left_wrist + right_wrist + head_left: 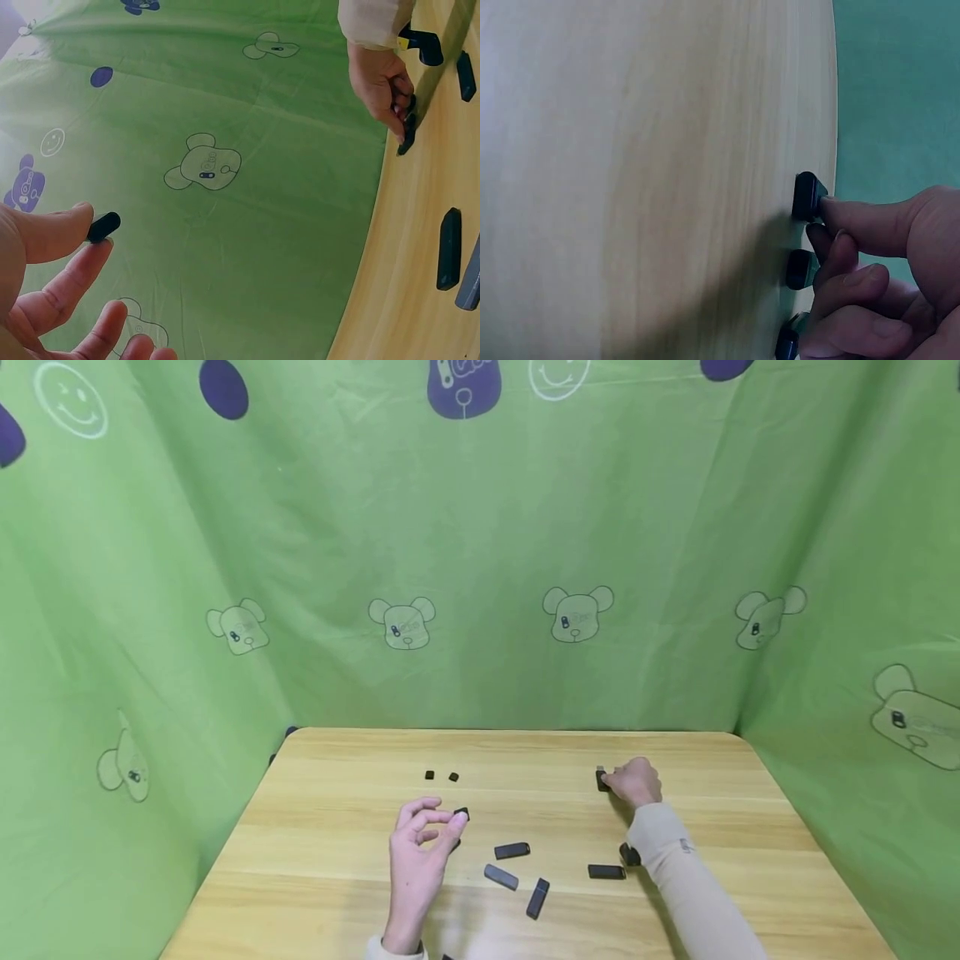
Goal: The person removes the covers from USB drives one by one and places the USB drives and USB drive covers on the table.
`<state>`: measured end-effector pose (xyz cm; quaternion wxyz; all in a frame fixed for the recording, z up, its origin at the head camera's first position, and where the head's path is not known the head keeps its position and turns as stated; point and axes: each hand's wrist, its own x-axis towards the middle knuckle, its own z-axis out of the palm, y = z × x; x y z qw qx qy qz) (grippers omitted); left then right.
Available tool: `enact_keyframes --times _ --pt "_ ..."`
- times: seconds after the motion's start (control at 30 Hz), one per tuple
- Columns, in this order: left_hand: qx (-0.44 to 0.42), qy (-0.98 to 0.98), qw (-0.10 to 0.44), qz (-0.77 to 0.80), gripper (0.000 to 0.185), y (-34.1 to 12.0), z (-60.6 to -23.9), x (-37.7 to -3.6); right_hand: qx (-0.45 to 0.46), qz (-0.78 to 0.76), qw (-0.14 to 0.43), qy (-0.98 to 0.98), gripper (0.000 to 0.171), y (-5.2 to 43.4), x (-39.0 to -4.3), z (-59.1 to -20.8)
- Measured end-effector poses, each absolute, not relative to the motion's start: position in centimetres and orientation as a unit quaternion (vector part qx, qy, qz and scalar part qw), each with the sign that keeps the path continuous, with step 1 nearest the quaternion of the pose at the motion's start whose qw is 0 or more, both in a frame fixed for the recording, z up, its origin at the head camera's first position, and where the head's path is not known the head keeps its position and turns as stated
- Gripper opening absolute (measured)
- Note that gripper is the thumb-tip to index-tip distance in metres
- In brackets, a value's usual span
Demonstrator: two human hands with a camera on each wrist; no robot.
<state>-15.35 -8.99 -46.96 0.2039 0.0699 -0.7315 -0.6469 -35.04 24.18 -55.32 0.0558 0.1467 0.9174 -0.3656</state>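
My left hand pinches a small black cap between thumb and finger, above the table; its other fingers are spread and bent. At the far right of the table, my right hand pinches a black USB stick by its side, its metal plug pointing to the far edge. The right wrist view shows this stick at the thumb tip, with two more dark pieces lined up beside the fingers, partly hidden. Two small black caps lie beyond my left hand.
Several dark USB sticks lie about the middle of the wooden table, one grey. Another black stick is near the right sleeve, beside a black device at the wrist. Green curtain encloses the far edge and sides.
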Motion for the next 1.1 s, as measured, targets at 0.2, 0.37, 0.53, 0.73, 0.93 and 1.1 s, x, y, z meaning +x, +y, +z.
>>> enact_keyframes --times 0.2,0.37,0.53,0.73,0.93,1.1 --pt "0.075 -0.733 0.204 -0.644 0.014 -9.01 -47.15 -15.29 0.151 -0.356 0.053 0.921 0.026 24.14 -34.99 -55.33" --pt "0.076 -0.735 0.202 -0.643 0.015 -9.01 -47.21 -15.30 0.150 -0.357 0.052 0.920 0.026 24.27 -35.05 -55.31" --pt "0.075 -0.736 0.200 -0.643 0.016 -8.95 -47.19 -15.33 0.154 -0.358 0.050 0.919 0.036 24.46 -35.07 -55.48" --pt "0.076 -0.737 0.197 -0.642 0.015 -9.00 -47.24 -15.30 0.154 -0.356 0.049 0.920 0.037 24.47 -34.98 -55.34" --pt "0.076 -0.738 0.198 -0.640 0.015 -9.14 -47.32 -15.32 0.154 -0.355 0.048 0.921 0.027 24.56 -34.85 -55.35" --pt "0.077 -0.745 0.196 -0.633 0.016 -9.19 -47.46 -15.50 0.153 -0.359 0.040 0.920 0.032 24.71 -34.78 -55.23"
